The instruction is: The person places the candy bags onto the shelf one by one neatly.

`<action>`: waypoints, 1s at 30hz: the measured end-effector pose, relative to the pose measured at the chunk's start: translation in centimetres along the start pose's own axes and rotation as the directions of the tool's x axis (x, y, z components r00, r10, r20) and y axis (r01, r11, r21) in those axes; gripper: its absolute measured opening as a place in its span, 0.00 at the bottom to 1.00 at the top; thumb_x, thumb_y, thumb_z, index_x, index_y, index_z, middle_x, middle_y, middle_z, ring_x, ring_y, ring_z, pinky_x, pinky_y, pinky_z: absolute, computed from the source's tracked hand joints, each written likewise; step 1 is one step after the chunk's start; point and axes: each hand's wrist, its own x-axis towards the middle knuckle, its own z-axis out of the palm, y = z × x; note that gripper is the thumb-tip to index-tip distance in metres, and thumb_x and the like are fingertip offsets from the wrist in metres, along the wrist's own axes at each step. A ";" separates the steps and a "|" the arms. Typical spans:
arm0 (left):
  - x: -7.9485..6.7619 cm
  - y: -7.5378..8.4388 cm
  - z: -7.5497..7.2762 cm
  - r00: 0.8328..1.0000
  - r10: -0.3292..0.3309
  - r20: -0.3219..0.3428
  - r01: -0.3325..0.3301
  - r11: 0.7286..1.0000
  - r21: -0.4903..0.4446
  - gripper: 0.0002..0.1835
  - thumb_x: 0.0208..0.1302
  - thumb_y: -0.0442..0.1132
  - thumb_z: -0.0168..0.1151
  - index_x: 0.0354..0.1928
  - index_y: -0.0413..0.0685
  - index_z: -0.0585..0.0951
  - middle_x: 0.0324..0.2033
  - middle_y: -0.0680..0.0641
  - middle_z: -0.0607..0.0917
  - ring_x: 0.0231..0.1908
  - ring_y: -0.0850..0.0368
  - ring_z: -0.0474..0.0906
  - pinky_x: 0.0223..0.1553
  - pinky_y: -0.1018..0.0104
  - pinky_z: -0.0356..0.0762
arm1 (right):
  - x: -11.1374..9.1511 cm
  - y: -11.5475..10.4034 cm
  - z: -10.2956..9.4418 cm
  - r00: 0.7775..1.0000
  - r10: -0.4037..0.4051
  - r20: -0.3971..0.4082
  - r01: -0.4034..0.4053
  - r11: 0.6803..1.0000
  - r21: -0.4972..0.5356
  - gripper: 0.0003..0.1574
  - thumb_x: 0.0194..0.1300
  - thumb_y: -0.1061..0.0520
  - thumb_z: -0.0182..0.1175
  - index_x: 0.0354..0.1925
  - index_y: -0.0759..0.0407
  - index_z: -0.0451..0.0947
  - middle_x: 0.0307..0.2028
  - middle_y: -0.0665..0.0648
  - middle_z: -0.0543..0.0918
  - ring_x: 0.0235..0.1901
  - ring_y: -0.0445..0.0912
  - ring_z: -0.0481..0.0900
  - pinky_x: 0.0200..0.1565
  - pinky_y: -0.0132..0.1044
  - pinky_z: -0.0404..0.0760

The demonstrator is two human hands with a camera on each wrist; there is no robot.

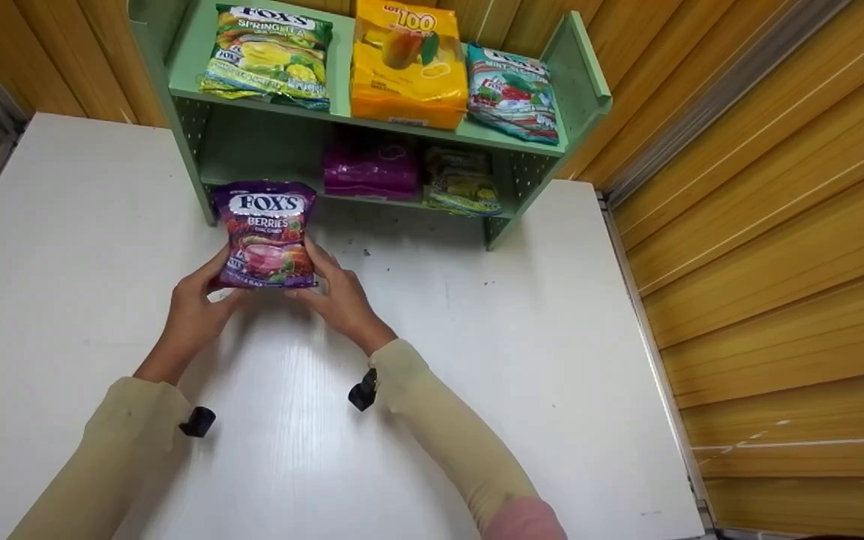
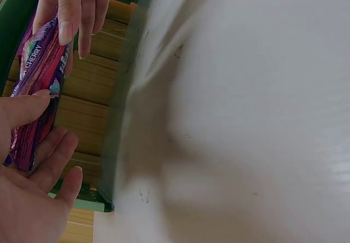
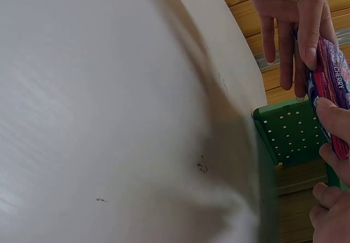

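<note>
A purple bag of Fox's Berries candy (image 1: 267,244) is held between both hands, its printed front facing up toward the head camera. My left hand (image 1: 198,304) grips its left side and my right hand (image 1: 342,296) its right side, thumbs near the lower edge. In the left wrist view the bag (image 2: 41,84) shows its narrow bottom edge, raised over the table. Across from it in the right wrist view, the left hand's fingers (image 3: 284,51) lie behind the bag. The bag overlaps the front left of the green shelf's lower level (image 1: 252,146) in the head view.
On the shelf's top (image 1: 338,112) stand a Fox's Spring Tea bag (image 1: 271,56), a yellow-orange pack (image 1: 408,71) and a Fox's mint bag (image 1: 513,94). Below sit a magenta pack (image 1: 368,169) and a yellow-green bag (image 1: 462,180). The white table (image 1: 537,360) meets slatted wood walls (image 1: 777,300).
</note>
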 end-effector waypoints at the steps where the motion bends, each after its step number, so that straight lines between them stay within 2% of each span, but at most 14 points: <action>1: 0.2 0.1 0.0 1.000 -0.003 0.003 0.003 1.000 -0.003 0.40 0.65 0.36 0.62 0.75 0.60 0.54 0.69 0.42 0.68 0.57 0.47 0.74 0.60 0.48 0.73 | 0.1 0.0 -0.1 1.000 0.002 -0.004 -0.002 1.000 -0.001 0.55 0.61 0.47 0.65 0.75 0.32 0.43 0.75 0.43 0.54 0.67 0.41 0.69 0.71 0.39 0.63; 7: 0.9 0.6 -0.1 1.000 -0.016 0.023 0.017 1.000 -0.012 0.41 0.65 0.34 0.62 0.75 0.63 0.53 0.71 0.44 0.66 0.57 0.50 0.73 0.61 0.54 0.74 | 0.6 -0.2 -0.5 0.999 0.038 -0.025 -0.038 0.999 0.014 0.55 0.61 0.49 0.65 0.75 0.30 0.43 0.74 0.44 0.57 0.67 0.43 0.69 0.71 0.39 0.63; 9: 1.2 0.7 -0.1 1.000 -0.018 0.021 0.018 1.000 -0.011 0.41 0.65 0.33 0.62 0.75 0.63 0.54 0.70 0.44 0.67 0.55 0.51 0.74 0.59 0.61 0.75 | 0.8 -0.3 -0.6 0.999 0.039 -0.031 -0.038 0.999 0.018 0.56 0.60 0.49 0.66 0.75 0.31 0.44 0.73 0.44 0.59 0.67 0.43 0.69 0.70 0.38 0.64; 10: 1.4 0.8 -0.1 0.999 -0.025 0.023 0.025 1.000 -0.012 0.42 0.65 0.33 0.62 0.75 0.62 0.53 0.70 0.44 0.67 0.55 0.51 0.73 0.60 0.57 0.75 | 0.9 -0.4 -0.7 0.999 0.036 -0.037 -0.036 0.999 0.017 0.55 0.60 0.49 0.66 0.75 0.31 0.44 0.73 0.45 0.59 0.67 0.42 0.69 0.70 0.37 0.64; 11: 1.5 0.9 -0.1 0.999 -0.032 0.023 0.033 0.999 -0.019 0.42 0.65 0.34 0.62 0.75 0.63 0.53 0.69 0.43 0.68 0.54 0.51 0.73 0.60 0.58 0.75 | 1.0 -0.4 -0.8 0.999 0.032 -0.043 -0.031 0.999 0.018 0.55 0.60 0.49 0.66 0.75 0.31 0.44 0.73 0.45 0.60 0.67 0.43 0.69 0.69 0.37 0.65; 14: 1.9 1.2 -0.2 0.997 -0.073 0.036 0.074 0.996 -0.048 0.42 0.65 0.40 0.63 0.75 0.65 0.52 0.70 0.45 0.67 0.55 0.52 0.72 0.63 0.57 0.73 | 1.3 -0.5 -1.0 0.998 0.023 -0.063 -0.022 0.999 0.024 0.54 0.60 0.49 0.65 0.75 0.32 0.45 0.71 0.46 0.63 0.67 0.43 0.69 0.69 0.37 0.66; 17: 2.1 1.5 -0.3 0.993 -0.106 0.055 0.111 0.990 -0.091 0.44 0.63 0.48 0.64 0.75 0.66 0.50 0.73 0.48 0.62 0.60 0.49 0.70 0.66 0.51 0.69 | 1.5 -0.6 -1.2 0.997 0.021 -0.081 -0.019 1.000 0.019 0.54 0.60 0.48 0.65 0.75 0.31 0.46 0.70 0.48 0.66 0.67 0.43 0.69 0.69 0.37 0.66; 21: 2.4 1.8 -0.4 0.987 -0.144 0.075 0.153 0.980 -0.131 0.46 0.61 0.58 0.62 0.75 0.69 0.47 0.75 0.50 0.57 0.68 0.47 0.65 0.68 0.52 0.66 | 1.7 -0.6 -1.2 0.996 0.014 -0.093 -0.013 1.000 0.015 0.55 0.61 0.47 0.64 0.75 0.29 0.43 0.70 0.48 0.65 0.68 0.43 0.68 0.69 0.38 0.65; 24: 2.6 1.9 -0.4 0.983 -0.169 0.071 0.178 0.973 -0.149 0.44 0.62 0.62 0.59 0.74 0.74 0.47 0.76 0.52 0.54 0.71 0.48 0.60 0.69 0.55 0.65 | 1.8 -0.8 -1.2 0.996 0.007 -0.087 -0.003 0.999 0.038 0.54 0.62 0.46 0.63 0.74 0.26 0.41 0.71 0.47 0.63 0.68 0.43 0.67 0.70 0.40 0.65; 30: 2.8 1.7 -0.3 0.994 -0.099 0.034 0.103 0.979 -0.175 0.37 0.69 0.56 0.52 0.73 0.84 0.45 0.76 0.52 0.52 0.72 0.48 0.60 0.69 0.53 0.64 | 1.9 -1.0 -1.3 0.996 0.003 -0.086 0.000 0.999 0.037 0.51 0.62 0.44 0.63 0.71 0.18 0.43 0.70 0.45 0.65 0.69 0.42 0.65 0.71 0.40 0.63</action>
